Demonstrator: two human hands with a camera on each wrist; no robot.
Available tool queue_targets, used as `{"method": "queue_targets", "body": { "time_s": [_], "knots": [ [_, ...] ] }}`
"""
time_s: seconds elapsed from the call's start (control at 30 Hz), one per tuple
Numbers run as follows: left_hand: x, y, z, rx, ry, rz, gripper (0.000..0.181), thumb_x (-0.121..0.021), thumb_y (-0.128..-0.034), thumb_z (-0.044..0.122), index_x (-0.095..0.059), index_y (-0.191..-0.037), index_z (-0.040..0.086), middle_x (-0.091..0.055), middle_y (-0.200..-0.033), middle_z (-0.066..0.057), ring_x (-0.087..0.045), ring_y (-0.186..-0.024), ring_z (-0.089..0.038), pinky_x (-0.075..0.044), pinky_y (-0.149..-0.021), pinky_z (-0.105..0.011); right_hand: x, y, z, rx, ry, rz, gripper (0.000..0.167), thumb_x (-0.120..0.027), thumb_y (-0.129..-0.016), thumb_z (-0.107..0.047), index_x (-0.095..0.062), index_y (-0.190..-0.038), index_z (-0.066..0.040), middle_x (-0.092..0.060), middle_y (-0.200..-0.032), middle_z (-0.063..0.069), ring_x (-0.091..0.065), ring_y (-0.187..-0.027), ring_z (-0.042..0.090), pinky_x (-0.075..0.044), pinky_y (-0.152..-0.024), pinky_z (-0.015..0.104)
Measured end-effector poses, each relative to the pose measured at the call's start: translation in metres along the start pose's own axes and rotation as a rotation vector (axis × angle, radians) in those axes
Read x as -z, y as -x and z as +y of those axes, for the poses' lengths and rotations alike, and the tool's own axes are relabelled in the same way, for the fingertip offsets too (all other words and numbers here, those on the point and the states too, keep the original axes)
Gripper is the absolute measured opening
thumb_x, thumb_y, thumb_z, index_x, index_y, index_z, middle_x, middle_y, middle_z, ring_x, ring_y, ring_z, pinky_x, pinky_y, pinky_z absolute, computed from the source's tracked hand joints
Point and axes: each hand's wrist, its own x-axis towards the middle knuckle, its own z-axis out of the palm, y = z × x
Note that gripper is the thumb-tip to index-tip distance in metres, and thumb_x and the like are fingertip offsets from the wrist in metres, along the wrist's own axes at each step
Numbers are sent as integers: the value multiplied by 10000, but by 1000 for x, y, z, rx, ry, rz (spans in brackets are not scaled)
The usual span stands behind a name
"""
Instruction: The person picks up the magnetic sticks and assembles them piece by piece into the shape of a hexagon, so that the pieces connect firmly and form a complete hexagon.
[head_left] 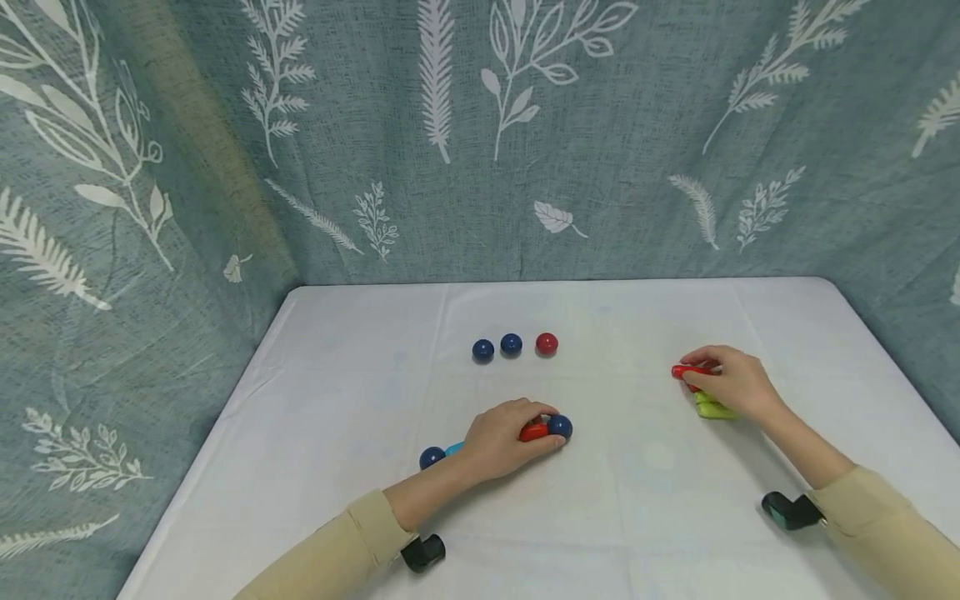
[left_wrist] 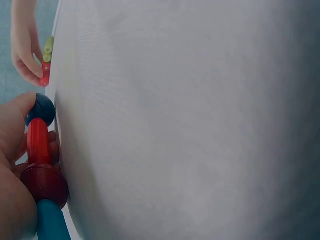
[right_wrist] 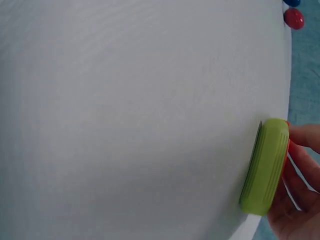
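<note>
My left hand (head_left: 510, 442) grips a chain of toy building rods and balls low over the table. At its front end is a dark blue ball (head_left: 559, 427), followed by a red rod (left_wrist: 39, 142), a dark red ball (left_wrist: 45, 185) and a light blue rod (left_wrist: 54, 220). Another dark blue ball (head_left: 432, 457) shows behind the wrist. Farther right, my right hand (head_left: 731, 379) pinches a red rod (head_left: 688, 372) between thumb and fingers. Yellow-green rods (head_left: 714, 406) lie right beside that red rod; whether they are joined to it I cannot tell.
Toward the back of the white table (head_left: 375, 350) sit two loose dark blue balls, one on the left (head_left: 483, 351) and one beside it (head_left: 512, 345), plus a red ball (head_left: 547, 344). A patterned green-grey curtain (head_left: 465, 208) hangs behind the table's far edge.
</note>
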Motion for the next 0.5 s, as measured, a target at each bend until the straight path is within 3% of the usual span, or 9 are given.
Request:
{"method": "queue_targets", "body": {
  "time_s": [0.17,0.5],
  "knots": [
    [0,0,0,1,-4,3,371,-667,-910,428,-656,-1218,222,-663,-1015,52,-548,-845,-86,-432,-676,-207,-10,-2,-10,67,5,-8,268,-684,-905,-149,-674,-1124,5,-640,-1107,219,-596,-968,358,-508,-772,463],
    [0,0,0,2,-7,-2,375,-659,-915,427,-652,-1226,218,-660,-1013,48,-543,-843,-87,-431,-677,-210,-33,0,-31,204,-1,-18,226,-723,-849,-77,-696,-1068,-31,-673,-1020,115,-616,-889,270,-505,-745,401]
  ]
}}
